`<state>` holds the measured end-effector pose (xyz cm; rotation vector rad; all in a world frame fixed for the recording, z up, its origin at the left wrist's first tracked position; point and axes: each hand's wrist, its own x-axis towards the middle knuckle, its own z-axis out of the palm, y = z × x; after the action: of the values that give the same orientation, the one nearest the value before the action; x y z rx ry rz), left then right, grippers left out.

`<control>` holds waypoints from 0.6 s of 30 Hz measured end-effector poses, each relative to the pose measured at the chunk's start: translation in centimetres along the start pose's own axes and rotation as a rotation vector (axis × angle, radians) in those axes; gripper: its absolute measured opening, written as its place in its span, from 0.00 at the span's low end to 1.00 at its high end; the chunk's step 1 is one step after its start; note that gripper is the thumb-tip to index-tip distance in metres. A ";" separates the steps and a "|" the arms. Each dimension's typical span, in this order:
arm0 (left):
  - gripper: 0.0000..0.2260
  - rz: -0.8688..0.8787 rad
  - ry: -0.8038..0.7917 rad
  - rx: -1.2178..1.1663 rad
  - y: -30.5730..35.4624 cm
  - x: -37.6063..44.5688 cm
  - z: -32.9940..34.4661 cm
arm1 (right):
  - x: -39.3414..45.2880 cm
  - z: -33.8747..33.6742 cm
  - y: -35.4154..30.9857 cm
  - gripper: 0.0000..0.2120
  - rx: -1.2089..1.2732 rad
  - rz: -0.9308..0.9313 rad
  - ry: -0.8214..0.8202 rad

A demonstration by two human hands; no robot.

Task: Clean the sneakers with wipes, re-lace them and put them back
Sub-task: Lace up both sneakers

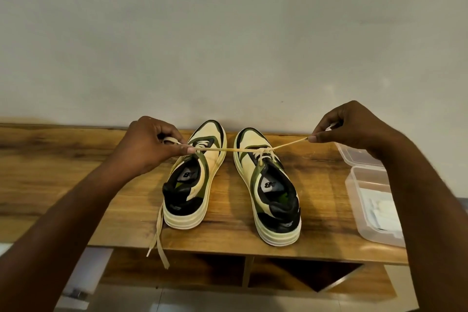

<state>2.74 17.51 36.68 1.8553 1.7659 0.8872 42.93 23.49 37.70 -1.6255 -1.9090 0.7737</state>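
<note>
Two cream, green and black sneakers stand side by side on the wooden table, toes toward the wall. The right sneaker has its cream lace pulled taut sideways from a knot over its tongue. My left hand pinches one end of that lace above the left sneaker. My right hand pinches the other end, out to the right. The left sneaker's own lace ends hang loose over the table's front edge.
A clear plastic box with white wipes inside sits at the table's right edge, its lid lying behind it. A plain wall rises right behind the table. Open shelf compartments show below the tabletop.
</note>
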 end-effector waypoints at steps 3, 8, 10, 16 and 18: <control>0.09 -0.028 -0.066 0.060 -0.3 0.0 0.1 | 0.4 0.1 0.5 0.08 -0.086 0.030 -0.001; 0.07 -0.074 -0.118 0.129 0.1 0.1 0.0 | 0.8 0.3 1.1 0.09 -0.239 0.095 -0.017; 0.08 -0.111 -0.124 0.125 0.0 0.1 -0.1 | 0.8 0.4 1.3 0.08 -0.274 0.132 -0.025; 0.09 -0.239 -0.174 0.161 -0.8 0.3 -0.1 | 1.1 1.0 1.8 0.10 -0.365 0.249 -0.001; 0.09 -0.265 -0.163 0.201 -0.9 0.5 0.2 | 1.4 1.3 2.0 0.11 -0.404 0.300 0.010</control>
<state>2.18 18.07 36.00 1.7016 1.9961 0.4615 43.20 24.96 35.45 -2.1914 -1.9276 0.5073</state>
